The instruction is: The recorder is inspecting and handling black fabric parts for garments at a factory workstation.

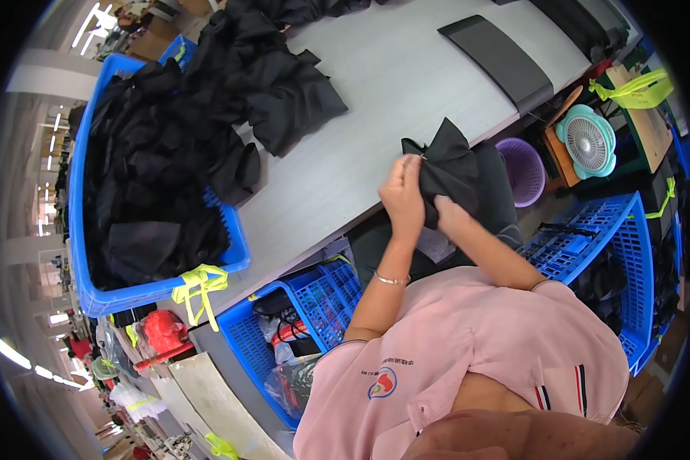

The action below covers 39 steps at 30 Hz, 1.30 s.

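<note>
A piece of black fabric [454, 157] hangs bunched between my hands, just off the front edge of the grey table [345, 165]. My left hand [404, 184] is closed, its fingers pinching the cloth at its left side. Lower down, my right hand [451, 217] is at the underside of the same cloth; its fingers are mostly hidden and slightly blurred. One pointed corner of the fabric sticks up above my left hand. More black cloth pieces [295, 100] lie in a loose heap on the table to the left.
A blue plastic basket [238, 241] full of black cloth stands at left, with a yellow ribbon [199, 287] tied on. Flat black panels [498, 57] lie at the far right. Beyond the edge are a purple bin [523, 172], a turquoise fan [586, 142] and blue crates [636, 253].
</note>
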Each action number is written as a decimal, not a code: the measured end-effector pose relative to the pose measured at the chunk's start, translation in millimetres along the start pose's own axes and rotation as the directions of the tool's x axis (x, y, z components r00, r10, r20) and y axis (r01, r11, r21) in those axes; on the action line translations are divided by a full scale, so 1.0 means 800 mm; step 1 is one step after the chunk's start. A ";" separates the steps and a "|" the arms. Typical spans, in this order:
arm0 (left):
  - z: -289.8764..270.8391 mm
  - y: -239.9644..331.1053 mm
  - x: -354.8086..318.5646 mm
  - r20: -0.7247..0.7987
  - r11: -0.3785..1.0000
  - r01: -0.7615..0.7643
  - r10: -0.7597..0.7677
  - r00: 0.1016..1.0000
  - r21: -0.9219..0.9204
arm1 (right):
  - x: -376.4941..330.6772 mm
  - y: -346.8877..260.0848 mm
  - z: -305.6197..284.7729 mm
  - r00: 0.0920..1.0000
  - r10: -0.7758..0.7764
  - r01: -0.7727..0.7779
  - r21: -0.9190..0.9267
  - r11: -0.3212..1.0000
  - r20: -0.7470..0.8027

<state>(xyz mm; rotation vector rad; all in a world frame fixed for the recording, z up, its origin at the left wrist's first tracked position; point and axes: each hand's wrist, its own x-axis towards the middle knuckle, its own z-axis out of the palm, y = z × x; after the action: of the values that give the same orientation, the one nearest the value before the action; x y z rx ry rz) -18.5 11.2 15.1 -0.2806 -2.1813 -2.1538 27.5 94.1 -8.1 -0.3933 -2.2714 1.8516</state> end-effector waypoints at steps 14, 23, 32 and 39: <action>-0.090 -0.006 0.097 -0.203 0.896 0.093 -0.198 0.959 -0.435 | -0.067 0.023 -0.071 0.863 0.327 -0.505 0.668 0.547 0.384; -0.035 0.046 0.003 0.098 1.000 0.011 -0.011 0.995 0.002 | 0.011 -0.026 -0.030 0.958 -0.274 0.270 -0.047 0.962 -0.090; -0.085 0.009 0.020 -0.130 0.986 0.151 -0.159 0.979 -0.069 | -0.008 -0.039 -0.057 0.788 0.167 -0.587 0.643 0.492 0.592; -0.073 -0.034 -0.020 0.607 0.086 0.662 -0.323 0.726 -0.745 | 0.010 -0.067 -0.071 0.920 -0.086 -0.281 0.797 0.534 0.382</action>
<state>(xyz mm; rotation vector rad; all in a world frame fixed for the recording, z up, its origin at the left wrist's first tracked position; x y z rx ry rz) -12.3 -48.9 -13.5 0.2343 -0.5850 -3.8513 32.8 139.4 55.9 0.0222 -1.1766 2.9979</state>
